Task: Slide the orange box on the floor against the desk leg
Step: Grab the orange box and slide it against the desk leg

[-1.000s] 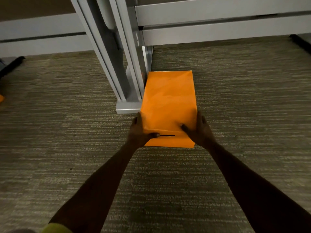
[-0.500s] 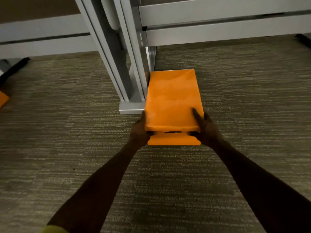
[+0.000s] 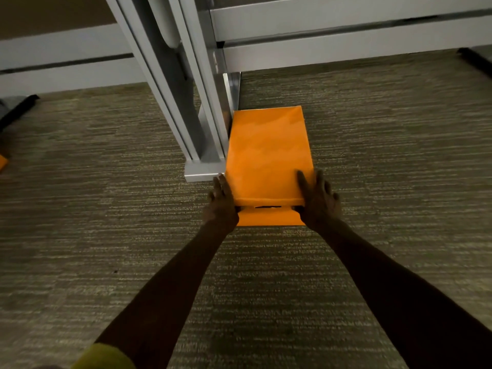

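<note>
Against desk leg (image 3: 207, 155) lies orange box (image 3: 269, 150); left hand (image 3: 222, 206), right hand (image 3: 318, 203) press it.

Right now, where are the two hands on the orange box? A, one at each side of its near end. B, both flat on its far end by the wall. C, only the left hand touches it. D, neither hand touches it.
A: the left hand lies against the near left corner of the orange box, and the right hand is at the near right corner, with its thumb on the top face.
</note>
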